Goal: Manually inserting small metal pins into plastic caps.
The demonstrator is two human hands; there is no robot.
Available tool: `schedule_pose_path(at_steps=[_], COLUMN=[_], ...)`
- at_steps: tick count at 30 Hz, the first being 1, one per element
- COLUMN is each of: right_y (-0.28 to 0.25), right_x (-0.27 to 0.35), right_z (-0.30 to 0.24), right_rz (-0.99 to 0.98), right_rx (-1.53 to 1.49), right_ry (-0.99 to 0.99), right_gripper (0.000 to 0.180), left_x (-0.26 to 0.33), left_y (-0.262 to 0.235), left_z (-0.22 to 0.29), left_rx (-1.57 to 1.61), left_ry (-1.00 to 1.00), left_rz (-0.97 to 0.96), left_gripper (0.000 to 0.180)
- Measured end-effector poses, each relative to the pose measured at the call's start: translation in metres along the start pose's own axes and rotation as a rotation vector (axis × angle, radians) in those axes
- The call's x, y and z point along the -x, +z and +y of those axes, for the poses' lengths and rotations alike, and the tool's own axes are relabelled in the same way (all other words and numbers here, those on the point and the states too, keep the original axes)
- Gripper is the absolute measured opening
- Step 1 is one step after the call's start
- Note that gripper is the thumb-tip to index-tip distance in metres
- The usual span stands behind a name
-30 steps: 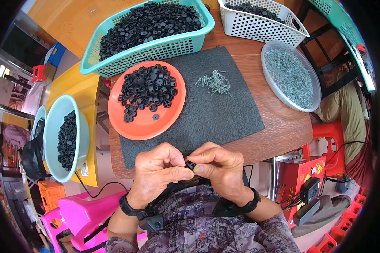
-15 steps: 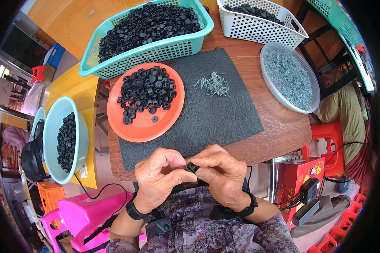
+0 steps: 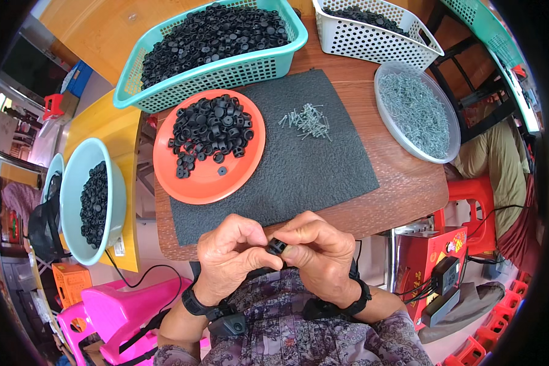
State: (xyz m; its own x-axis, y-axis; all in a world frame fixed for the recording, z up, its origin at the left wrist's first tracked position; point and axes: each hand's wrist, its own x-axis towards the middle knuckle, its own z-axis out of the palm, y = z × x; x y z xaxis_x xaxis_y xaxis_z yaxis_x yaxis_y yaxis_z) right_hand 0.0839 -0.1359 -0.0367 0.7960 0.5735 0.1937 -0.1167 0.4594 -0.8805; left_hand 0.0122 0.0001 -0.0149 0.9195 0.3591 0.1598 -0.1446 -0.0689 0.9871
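Obs. from where I stand: one small black part (image 3: 276, 246) is off the tabletop (image 3: 402, 186), suspended between both hands at the near edge, just clear of the dark mat (image 3: 299, 171).

Grip: left hand (image 3: 226, 247) has thumb and forefinger drawn in on the part's left side, thumb beneath; right hand (image 3: 323, 247) pinches it from the right, forefinger over the far side, thumb nearer. Neither is spread beyond the part's own width. Whether anything else is tucked in the fingertips: cannot tell.

Handling (judged): very light, probably moulded plastic or hard rubber; stiff enough for a firm squeeze, unlikely to break. The rounded wall and small size suggest it could roll or slip out of a loose pinch. Best hold: opposite sides of the wall, fingertips off the openings.

Surroundings: similar-looking black pieces (image 3: 213, 128) heaped on the orange-red plate (image 3: 213, 190), far left of the hands. Loose metal screws or pins (image 3: 311, 122) lie to the far right on the mat; thin, hard, perhaps sharp-ended, best lifted by the shank.
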Motion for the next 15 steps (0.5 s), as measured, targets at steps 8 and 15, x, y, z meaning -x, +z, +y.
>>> schedule_pose_path(at_steps=[8,15], right_y=[-0.0006,-0.0013], right_x=[0.0019,0.0037], right_z=[-0.0006,-0.0003], right_rz=[0.009,0.023], right_rx=[-0.076,-0.097], right_ry=[0.082,0.071], right_gripper=[0.022,0.020], left_x=[-0.0017,-0.0028], left_y=[-0.0014,0.0019], left_z=[-0.0044,-0.0036], left_rx=[0.053,0.087], left_ry=[-0.002,-0.058], left_rz=[-0.013,-0.017], left_gripper=[0.028,0.029])
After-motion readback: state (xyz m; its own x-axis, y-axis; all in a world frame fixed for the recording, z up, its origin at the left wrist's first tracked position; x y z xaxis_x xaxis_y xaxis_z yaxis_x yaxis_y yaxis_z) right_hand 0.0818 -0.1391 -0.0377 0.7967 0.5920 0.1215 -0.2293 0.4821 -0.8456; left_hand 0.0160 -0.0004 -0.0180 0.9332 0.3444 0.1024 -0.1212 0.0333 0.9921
